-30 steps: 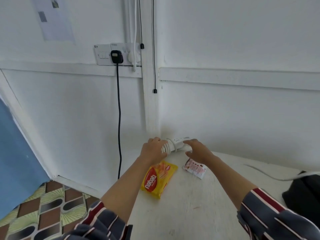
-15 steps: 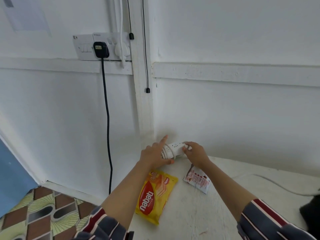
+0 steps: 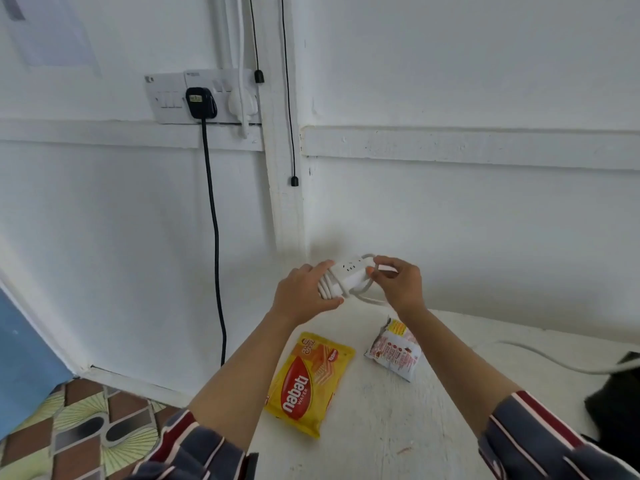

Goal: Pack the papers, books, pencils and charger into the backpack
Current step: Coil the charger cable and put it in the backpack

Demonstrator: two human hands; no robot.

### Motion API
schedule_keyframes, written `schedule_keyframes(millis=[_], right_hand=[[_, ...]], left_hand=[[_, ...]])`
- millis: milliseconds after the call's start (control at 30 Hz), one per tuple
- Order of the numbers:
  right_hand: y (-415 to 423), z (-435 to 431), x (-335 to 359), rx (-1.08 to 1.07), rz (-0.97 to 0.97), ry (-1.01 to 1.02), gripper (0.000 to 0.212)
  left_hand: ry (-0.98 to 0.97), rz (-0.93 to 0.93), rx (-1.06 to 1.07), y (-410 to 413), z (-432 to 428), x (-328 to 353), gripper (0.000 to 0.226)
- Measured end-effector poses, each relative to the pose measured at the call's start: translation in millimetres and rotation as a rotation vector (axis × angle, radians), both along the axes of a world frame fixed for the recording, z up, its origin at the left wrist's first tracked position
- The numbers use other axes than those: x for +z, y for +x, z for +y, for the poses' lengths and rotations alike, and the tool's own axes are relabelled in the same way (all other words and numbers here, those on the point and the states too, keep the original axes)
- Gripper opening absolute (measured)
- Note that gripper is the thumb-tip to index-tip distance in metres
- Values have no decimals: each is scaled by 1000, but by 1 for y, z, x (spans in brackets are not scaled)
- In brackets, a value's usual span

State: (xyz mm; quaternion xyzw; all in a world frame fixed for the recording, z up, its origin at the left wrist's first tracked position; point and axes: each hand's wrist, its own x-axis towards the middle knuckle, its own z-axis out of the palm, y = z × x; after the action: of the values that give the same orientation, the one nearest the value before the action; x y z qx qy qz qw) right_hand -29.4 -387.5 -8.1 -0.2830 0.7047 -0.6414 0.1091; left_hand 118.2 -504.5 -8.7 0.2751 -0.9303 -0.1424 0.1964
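White plastic charger block (image 3: 349, 277), oblong, small sockets on its upper face, with a white cord (image 3: 325, 289) wound round it in several turns. It is held up off the table in front of the wall, above the table's far edge.

Left grip (image 3: 304, 296): closed round the wound end of the charger block, fingers over the coils, thumb underneath.

Right grip (image 3: 398, 282): pinching a loop of the white cord at the block's other end between thumb and fingertips, the remaining fingers loosely curled.

Sleeves: dark fabric with red and pale stripes, pushed up both my forearms.

White painted table (image 3: 398, 427), scuffed surface, set against the wall.

Yellow wafer packet (image 3: 308, 382), red oval label reading "nabati", flat on the table beneath my left forearm.

Small white-and-red printed sachet (image 3: 394, 355), lying flat just beside the yellow packet, under my right forearm.

Loose white cable (image 3: 540, 356), lying along the table toward the right edge; I cannot tell whether it joins the wound cord.

Black object (image 3: 620, 400), cut off by the right edge of view; I cannot tell what it is.

White wall socket plate (image 3: 166, 102), carrying a black plug (image 3: 201, 102) whose black cable hangs down the wall, and a white plug (image 3: 242, 102) beside it.

Patterned floor covering (image 3: 69, 427), brown, green and grey, lower left.
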Motion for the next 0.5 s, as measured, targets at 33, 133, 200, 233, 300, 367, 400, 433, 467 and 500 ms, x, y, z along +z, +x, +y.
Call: schedule_keyframes(millis=[33, 133, 200, 233, 300, 367, 400, 433, 467, 500], right_hand=[[-1, 3, 8, 5, -46, -54, 18], [-4, 13, 30, 14, -132, -163, 20], [-6, 21, 41, 19, -164, -213, 26], [-6, 25, 47, 21, -186, -239, 29], [-4, 35, 59, 27, -219, -272, 30], [0, 45, 70, 15, -183, -261, 31], [1, 49, 75, 1, -127, -230, 31], [2, 54, 79, -13, -53, -179, 32], [3, 58, 82, -20, 22, -115, 32], [4, 63, 85, -16, 76, -45, 31]], left_hand=[[-6, 31, -9, 1, 2, 8, 73], [-18, 107, -47, 7, 9, 32, 72], [-31, 152, -88, 12, 16, 45, 71], [-35, 177, -113, 14, 20, 51, 70], [-37, 229, -171, 20, 29, 61, 69], [-32, 286, -228, 27, 38, 69, 68], [-21, 313, -251, 30, 42, 73, 69], [-2, 340, -272, 33, 46, 77, 70], [18, 368, -290, 35, 49, 81, 71], [34, 395, -309, 37, 53, 87, 72]])
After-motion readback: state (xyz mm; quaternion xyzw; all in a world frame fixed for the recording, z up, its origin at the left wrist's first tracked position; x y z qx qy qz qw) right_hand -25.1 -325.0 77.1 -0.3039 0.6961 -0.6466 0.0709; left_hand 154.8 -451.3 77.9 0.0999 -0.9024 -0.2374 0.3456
